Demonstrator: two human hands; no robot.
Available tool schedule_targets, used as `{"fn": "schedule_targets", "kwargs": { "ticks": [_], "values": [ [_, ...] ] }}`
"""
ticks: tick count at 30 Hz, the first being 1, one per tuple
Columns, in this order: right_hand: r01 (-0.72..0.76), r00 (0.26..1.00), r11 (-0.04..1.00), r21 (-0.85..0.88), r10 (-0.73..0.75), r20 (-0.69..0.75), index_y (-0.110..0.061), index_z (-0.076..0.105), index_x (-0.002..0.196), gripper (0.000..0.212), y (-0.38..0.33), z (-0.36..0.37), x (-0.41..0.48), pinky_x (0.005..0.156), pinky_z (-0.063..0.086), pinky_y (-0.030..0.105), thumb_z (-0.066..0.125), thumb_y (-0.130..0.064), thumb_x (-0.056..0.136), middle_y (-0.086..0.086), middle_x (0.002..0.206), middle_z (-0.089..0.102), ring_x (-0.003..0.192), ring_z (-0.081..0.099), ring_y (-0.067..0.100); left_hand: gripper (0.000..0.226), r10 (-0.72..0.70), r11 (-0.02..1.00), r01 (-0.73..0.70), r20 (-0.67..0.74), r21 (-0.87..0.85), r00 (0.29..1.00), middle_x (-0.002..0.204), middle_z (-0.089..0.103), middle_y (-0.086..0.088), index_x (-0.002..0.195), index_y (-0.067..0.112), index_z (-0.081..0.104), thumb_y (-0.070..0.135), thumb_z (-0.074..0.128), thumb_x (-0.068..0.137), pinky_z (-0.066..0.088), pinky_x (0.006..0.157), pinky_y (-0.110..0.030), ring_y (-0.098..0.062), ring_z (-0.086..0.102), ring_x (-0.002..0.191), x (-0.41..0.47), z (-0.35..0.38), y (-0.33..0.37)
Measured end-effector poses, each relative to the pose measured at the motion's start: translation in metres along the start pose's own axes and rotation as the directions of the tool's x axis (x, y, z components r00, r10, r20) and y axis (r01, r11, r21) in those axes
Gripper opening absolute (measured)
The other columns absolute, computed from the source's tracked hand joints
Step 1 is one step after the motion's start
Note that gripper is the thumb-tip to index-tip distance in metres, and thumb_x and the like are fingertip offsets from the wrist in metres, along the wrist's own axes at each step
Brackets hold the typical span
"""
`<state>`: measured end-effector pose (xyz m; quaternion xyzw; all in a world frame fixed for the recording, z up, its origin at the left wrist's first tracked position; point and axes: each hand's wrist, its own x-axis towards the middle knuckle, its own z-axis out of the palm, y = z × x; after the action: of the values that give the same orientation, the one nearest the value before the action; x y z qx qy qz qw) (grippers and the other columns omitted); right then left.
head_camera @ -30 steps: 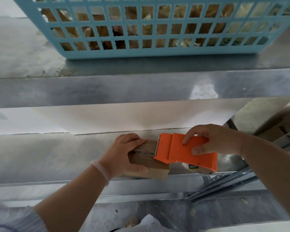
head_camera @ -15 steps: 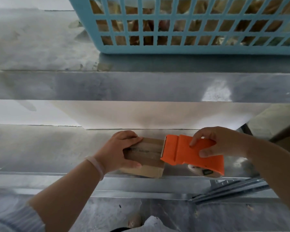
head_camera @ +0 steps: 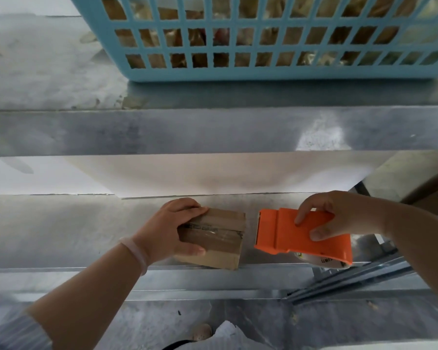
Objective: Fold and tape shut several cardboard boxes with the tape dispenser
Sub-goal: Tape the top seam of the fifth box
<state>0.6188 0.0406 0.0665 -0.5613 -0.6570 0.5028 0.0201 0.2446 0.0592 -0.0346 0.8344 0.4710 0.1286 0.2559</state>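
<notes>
While your left hand (head_camera: 167, 228) grips the small brown cardboard box (head_camera: 220, 246) at its left end, fingers curled over the far edge and thumb along the near side, the box sits on the shiny grey metal worktop (head_camera: 61, 223), close to the front edge. A strip of clear tape (head_camera: 213, 232) runs along its top seam, flaps down flat. There's a pale band (head_camera: 137, 251) on that wrist. Over to the right, your right hand (head_camera: 339, 215) holds the orange plastic tape dispenser (head_camera: 288, 236), fingers hooked over its far side and thumb pressed on its top. Its cutting end faces the box, just beside it but not touching; a sliver of worktop shows between them. The tape roll (head_camera: 324, 261) peeks out beneath the orange body. Up at the back, a light blue plastic lattice basket (head_camera: 238, 72) stands on the raised ledge, brown shapes inside, too blurred to name.
</notes>
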Motion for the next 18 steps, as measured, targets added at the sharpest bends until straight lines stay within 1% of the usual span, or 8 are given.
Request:
{"fn": "schedule_targets", "kwargs": {
  "ticks": [3,5,8,11,13,15,18],
  "values": [
    [0.003,1.000,0.999,0.048,-0.003,-0.001,-0.048,0.070,0.089,0.031,0.001,-0.005,-0.006,0.073,0.057,0.022,0.083,-0.036,0.063,-0.019,0.102,0.071,0.091,0.070,0.005,0.091,0.010,1.000,-0.010,-0.007,-0.003,1.000,0.133,0.037,0.023,0.138,0.036,0.050,0.074,0.068,0.057,0.023,0.110,-0.019,-0.002,0.032,0.127,0.000,0.000,0.000],
    [0.014,1.000,0.998,0.064,-0.015,0.006,-0.046,0.071,0.089,0.032,0.002,-0.007,-0.009,0.076,0.058,0.026,0.082,-0.036,0.061,-0.018,0.104,0.071,0.093,0.070,0.007,0.092,0.011,1.000,-0.011,0.002,-0.003,1.000,0.132,0.036,0.024,0.138,0.037,0.050,0.075,0.067,0.057,0.022,0.110,-0.020,-0.003,0.032,0.127,-0.001,0.000,0.001],
    [0.014,1.000,0.998,0.069,-0.014,0.011,-0.045,0.071,0.091,0.033,0.006,-0.011,-0.013,0.084,0.059,0.035,0.082,-0.036,0.062,-0.015,0.107,0.072,0.096,0.070,0.012,0.099,0.008,1.000,-0.008,0.028,0.004,1.000,0.133,0.035,0.025,0.140,0.039,0.047,0.086,0.060,0.054,0.024,0.112,-0.025,-0.004,0.031,0.128,0.000,-0.001,0.001],
    [-0.007,1.000,0.998,0.065,0.005,0.025,-0.046,0.071,0.091,0.033,0.009,-0.013,-0.015,0.085,0.059,0.037,0.082,-0.037,0.062,-0.017,0.107,0.071,0.096,0.070,0.013,0.099,0.005,1.000,-0.005,0.031,0.002,0.999,0.133,0.035,0.024,0.140,0.040,0.046,0.089,0.056,0.055,0.023,0.112,-0.025,-0.005,0.031,0.128,0.001,0.000,0.000],
    [0.004,0.999,0.999,0.038,-0.006,0.041,-0.047,0.070,0.091,0.033,0.008,-0.011,-0.015,0.084,0.059,0.034,0.083,-0.038,0.062,-0.020,0.105,0.070,0.095,0.070,0.010,0.100,0.008,1.000,-0.009,0.040,0.015,0.999,0.133,0.034,0.024,0.141,0.039,0.046,0.091,0.051,0.055,0.022,0.112,-0.023,-0.005,0.031,0.128,0.001,0.000,-0.001],
    [0.016,0.998,1.000,-0.003,-0.015,0.058,-0.049,0.069,0.089,0.031,0.005,-0.007,-0.013,0.080,0.058,0.028,0.084,-0.036,0.066,-0.024,0.101,0.070,0.091,0.069,0.005,0.101,0.008,0.999,-0.009,0.047,0.034,0.999,0.133,0.033,0.024,0.141,0.039,0.045,0.092,0.048,0.056,0.022,0.111,-0.022,-0.005,0.031,0.128,0.001,-0.001,0.000],
    [0.037,0.997,0.997,-0.074,-0.032,0.065,-0.051,0.067,0.090,0.031,0.004,0.000,-0.007,0.075,0.055,0.019,0.083,-0.030,0.074,-0.029,0.097,0.067,0.087,0.066,-0.003,0.099,0.006,0.999,-0.007,0.040,0.041,0.999,0.133,0.034,0.024,0.141,0.039,0.045,0.091,0.049,0.057,0.024,0.112,-0.024,-0.005,0.032,0.127,0.002,-0.001,0.000]
  ]
}}
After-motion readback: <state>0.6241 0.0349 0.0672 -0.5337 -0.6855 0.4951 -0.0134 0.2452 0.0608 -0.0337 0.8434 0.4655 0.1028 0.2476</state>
